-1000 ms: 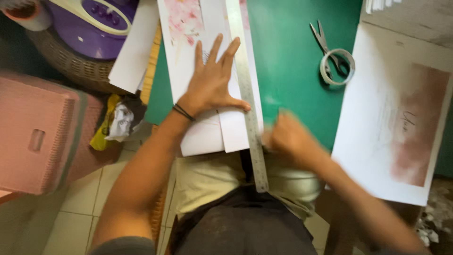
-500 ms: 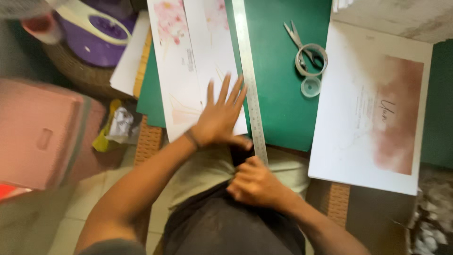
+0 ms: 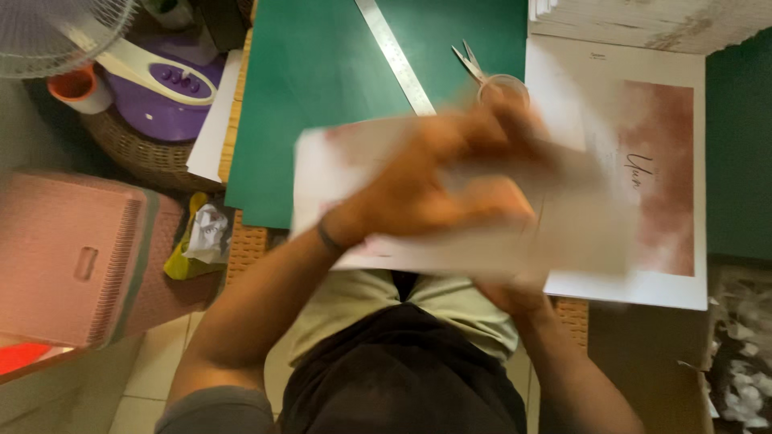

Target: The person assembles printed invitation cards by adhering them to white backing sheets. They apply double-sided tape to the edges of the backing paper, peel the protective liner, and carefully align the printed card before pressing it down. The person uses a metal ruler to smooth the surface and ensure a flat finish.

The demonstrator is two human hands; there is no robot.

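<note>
Head view, green cutting mat (image 3: 322, 88) under my blurred left hand (image 3: 434, 181) and right hand (image 3: 515, 293) gripping a paper sheet (image 3: 354, 153), finger spread unclear, steel ruler (image 3: 394, 52) at twelve o'clock, pink stool (image 3: 72, 257) on tile floor (image 3: 153, 378) at nine o'clock.

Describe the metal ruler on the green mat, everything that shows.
The metal ruler is a long, flat, silvery strip with fine markings along its edges. It lies flat and slanted on the green cutting mat, running from the top edge of the picture down toward the blurred paper sheet, which hides its lower end. No hand touches its visible part.
</note>
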